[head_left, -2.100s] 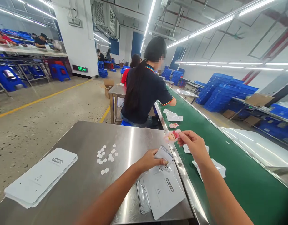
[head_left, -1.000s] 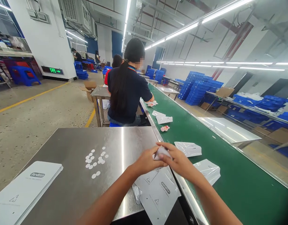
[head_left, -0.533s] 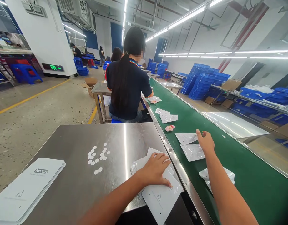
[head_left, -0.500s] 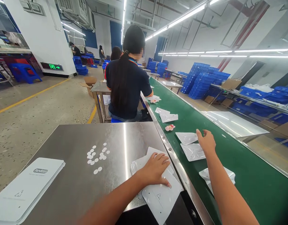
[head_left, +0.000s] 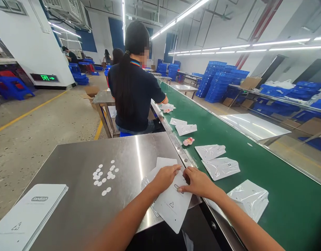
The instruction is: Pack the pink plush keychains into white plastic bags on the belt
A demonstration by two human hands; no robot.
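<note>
My left hand [head_left: 165, 177] and my right hand [head_left: 198, 181] meet over a loose stack of white packaging cards [head_left: 173, 205] at the near right corner of the steel table [head_left: 84, 216]. Both hands pinch at the top card's upper part; my left fingers curl onto it, my right fingertips press near its printed mark. Just right of my hands, filled clear pouches [head_left: 221, 167] lie on the green conveyor belt [head_left: 280, 195], and a small pink figure [head_left: 188, 141] lies farther up the belt.
Several white round stickers [head_left: 104, 173] dot the table's middle. A second stack of white cards [head_left: 24, 218] sits at the near left. A seated person in a dark shirt [head_left: 135, 90] works at the belt ahead. Blue crates [head_left: 220, 82] are stacked beyond the belt.
My right hand has left the pouch on the belt and come back to the card stack beside my left hand. The pouches have travelled nearer along the belt.
</note>
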